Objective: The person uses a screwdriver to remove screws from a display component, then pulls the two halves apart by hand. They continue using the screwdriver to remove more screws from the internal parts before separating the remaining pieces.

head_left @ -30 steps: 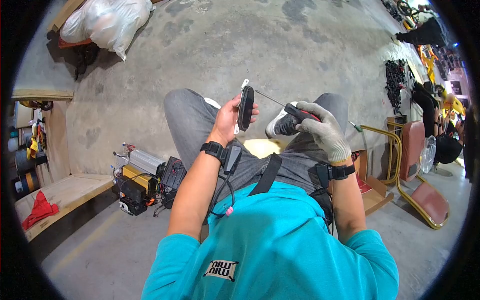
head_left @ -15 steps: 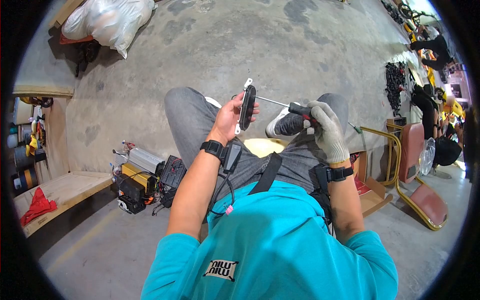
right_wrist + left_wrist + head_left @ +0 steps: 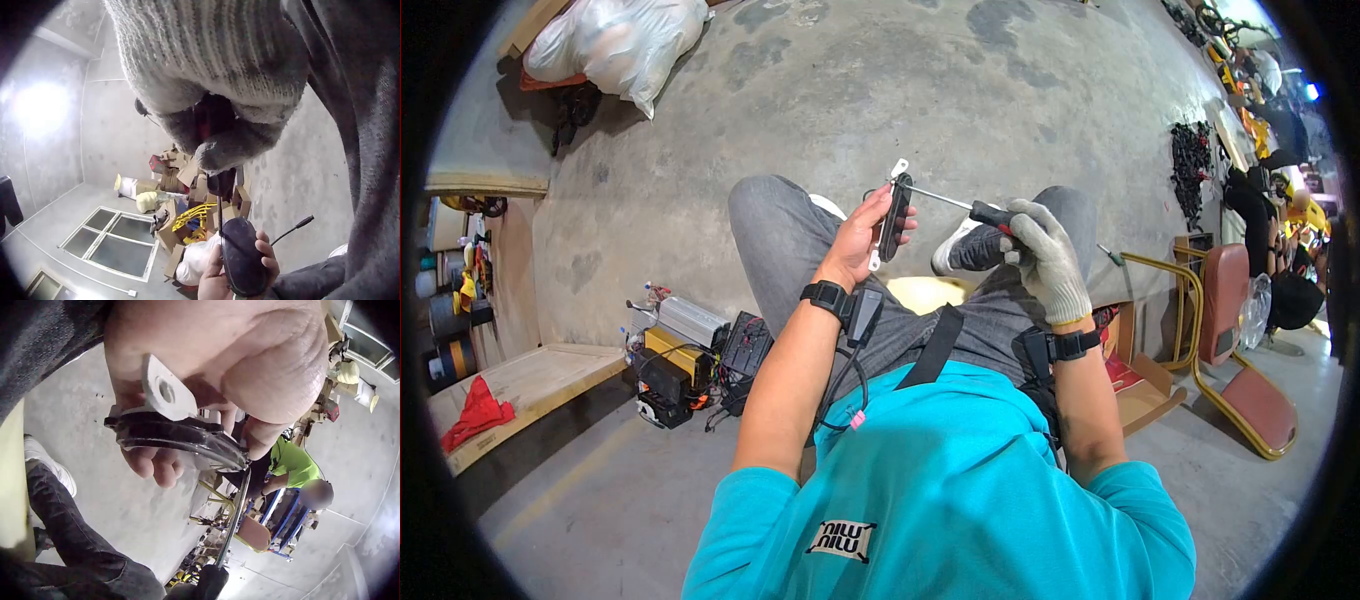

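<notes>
My bare left hand [image 3: 858, 235] holds a black oval housing [image 3: 896, 215] upright, thumb on one side and fingertips round the other. White tabs with holes stick out at its ends; one tab [image 3: 182, 404] faces the left wrist camera. A thin cable with a black plug [image 3: 304, 221] runs out beside it in the right wrist view. In its knitted glove, my right hand [image 3: 1050, 258] grips a screwdriver [image 3: 991, 213] by its black and red handle. The shaft [image 3: 235, 517] reaches across to the housing, its tip right at the edge near the upper end.
Battery-like boxes and wiring [image 3: 675, 350] lie on the floor at the left, near a wooden bench [image 3: 540, 385]. A chair [image 3: 1228, 300] and an opened cardboard box [image 3: 1145, 390] stand at the right. A white plastic bag [image 3: 615, 45] sits at the far left.
The screwdriver has moved left from apart until its tip meets the housing, then up to the upper end. My right fingers have shifted on the handle. The left hand has barely moved.
</notes>
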Tool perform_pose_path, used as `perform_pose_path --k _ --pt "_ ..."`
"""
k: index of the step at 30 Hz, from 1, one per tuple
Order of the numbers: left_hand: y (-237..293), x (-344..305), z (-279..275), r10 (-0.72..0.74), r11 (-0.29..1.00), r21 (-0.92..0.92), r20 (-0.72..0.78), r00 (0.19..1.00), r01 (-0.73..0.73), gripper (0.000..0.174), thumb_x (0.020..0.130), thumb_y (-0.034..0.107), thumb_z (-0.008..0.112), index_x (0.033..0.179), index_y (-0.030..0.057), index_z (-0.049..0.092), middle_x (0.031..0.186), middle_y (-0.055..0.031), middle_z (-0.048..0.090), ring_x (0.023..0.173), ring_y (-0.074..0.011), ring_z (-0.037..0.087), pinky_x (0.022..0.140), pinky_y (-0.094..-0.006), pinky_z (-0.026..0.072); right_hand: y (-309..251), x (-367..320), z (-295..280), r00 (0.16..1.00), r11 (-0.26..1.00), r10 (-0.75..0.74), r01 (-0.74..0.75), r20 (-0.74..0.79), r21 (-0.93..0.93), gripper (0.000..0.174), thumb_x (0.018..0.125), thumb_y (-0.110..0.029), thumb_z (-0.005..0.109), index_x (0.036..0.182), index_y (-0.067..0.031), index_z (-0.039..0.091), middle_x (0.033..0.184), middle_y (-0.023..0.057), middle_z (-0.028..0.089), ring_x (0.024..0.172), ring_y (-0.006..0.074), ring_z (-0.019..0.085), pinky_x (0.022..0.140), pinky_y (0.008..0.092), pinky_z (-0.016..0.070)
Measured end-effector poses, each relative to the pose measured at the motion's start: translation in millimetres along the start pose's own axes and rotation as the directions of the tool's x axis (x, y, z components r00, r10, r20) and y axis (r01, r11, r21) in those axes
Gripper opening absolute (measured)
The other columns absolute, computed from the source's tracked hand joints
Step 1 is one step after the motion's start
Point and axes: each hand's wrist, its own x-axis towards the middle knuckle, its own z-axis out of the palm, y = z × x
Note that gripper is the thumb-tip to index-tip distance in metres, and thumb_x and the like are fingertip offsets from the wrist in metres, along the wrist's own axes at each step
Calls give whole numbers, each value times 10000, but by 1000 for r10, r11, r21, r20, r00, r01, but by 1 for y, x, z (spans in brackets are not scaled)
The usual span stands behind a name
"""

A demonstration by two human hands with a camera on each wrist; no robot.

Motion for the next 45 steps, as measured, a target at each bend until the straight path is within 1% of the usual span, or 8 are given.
perform_pose_path --k 16,22,26,31,35,41,43,45 --pt "2 -4 6 48 993 111 -18 999 -45 490 1036 239 515 1477 69 389 1203 -119 642 1039 -215 649 830 -313 553 11 7 -12 974 948 227 -222 5 226 302 1001 -293 599 1097 -7 603 884 55 609 615 85 576 461 189 473" --pt "3 -4 5 69 989 132 -27 997 -65 495 1035 208 520 1491 76 381 1209 -122 638 1054 -223 642 839 -312 554 -5 -4 3 966 966 255 -253 -36 55 357 1007 -392 572 1028 -37 604 805 50 639 494 86 525 378 192 397" --pt "2 -2 1 82 990 113 -13 997 -80 508 1029 198 531 1499 81 375 1224 -131 635 1062 -227 643 848 -309 558 -1 1 -9 969 969 248 -248 14 14 345 1013 -357 567 1073 -20 607 867 61 636 559 77 546 427 193 412" --pt "5 -5 5 74 990 120 -28 997 -70 506 1024 192 540 1492 72 386 1225 -132 640 1059 -230 651 851 -310 563 8 5 -9 999 992 -17 23 46 -125 388 992 -283 590 1240 13 552 969 69 602 697 81 574 558 202 464" --pt "5 -6 7 63 989 137 -40 997 -57 511 1023 191 541 1490 62 379 1216 -134 645 1050 -231 656 834 -309 573 -5 1 -4 1000 985 22 -19 14 -172 404 987 -282 589 1264 7 533 966 66 604 685 96 564 581 210 470" --pt "3 -3 2 62 993 103 -40 997 -58 513 1024 187 534 1495 67 370 1209 -134 648 1049 -231 657 825 -311 577 2 18 -29 960 962 213 -173 185 -211 403 980 -272 574 1274 0 532 1011 83 611 733 130 602 655 231 502" --pt "3 -4 2 65 994 95 -39 997 -61 513 1024 187 534 1496 72 371 1210 -132 648 1051 -230 656 827 -312 576 16 24 -25 993 989 -29 45 115 -143 399 1007 -320 551 1250 -4 556 997 83 614 704 129 601 609 227 508" --pt "4 -5 2 68 994 89 -39 997 -64 513 1024 186 534 1497 77 371 1210 -129 648 1052 -230 656 829 -313 574 23 24 -17 997 995 -62 66 49 -75 390 1015 -325 542 1230 -2 570 992 84 614 684 126 587 591 226 502"
